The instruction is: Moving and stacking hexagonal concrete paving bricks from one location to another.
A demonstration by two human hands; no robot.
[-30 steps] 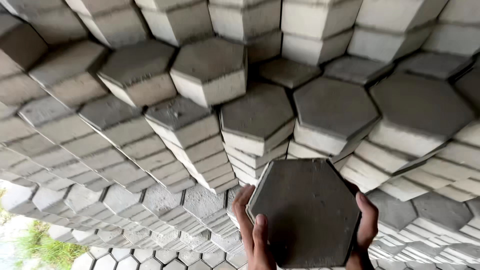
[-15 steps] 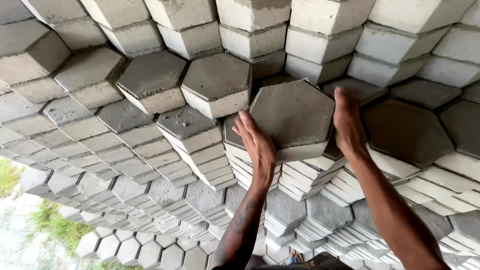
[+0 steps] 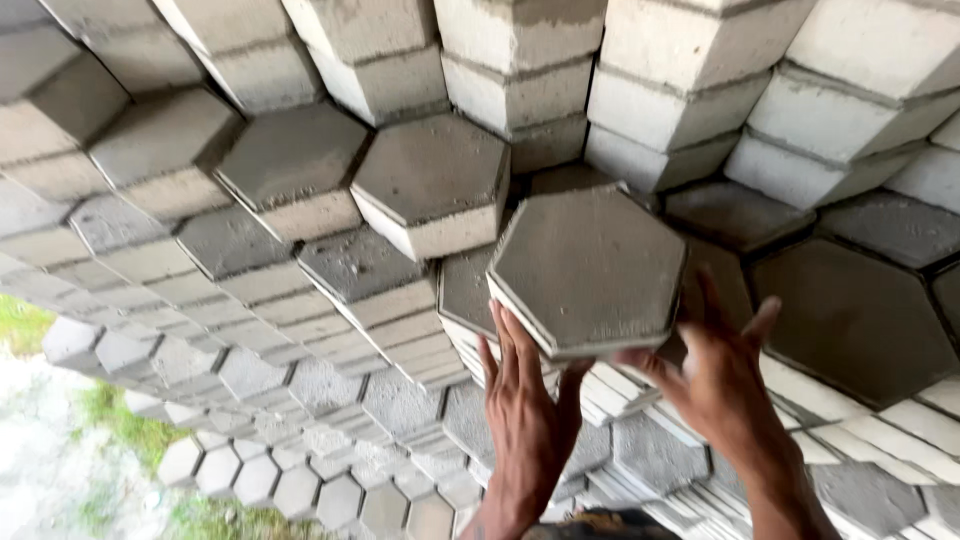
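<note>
Where grey stacks (image 3: 300, 300) step downward, both hands (image 3: 527, 420) touch a hexagonal paver (image 3: 590, 265).

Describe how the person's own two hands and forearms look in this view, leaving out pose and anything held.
Both are bare: the left hand and the right hand show no gloves, rings, watch or bands. No sleeves reach the forearms that are in view. A small dark mark sits low on the left forearm near the frame edge, too cut off to make out.
</note>
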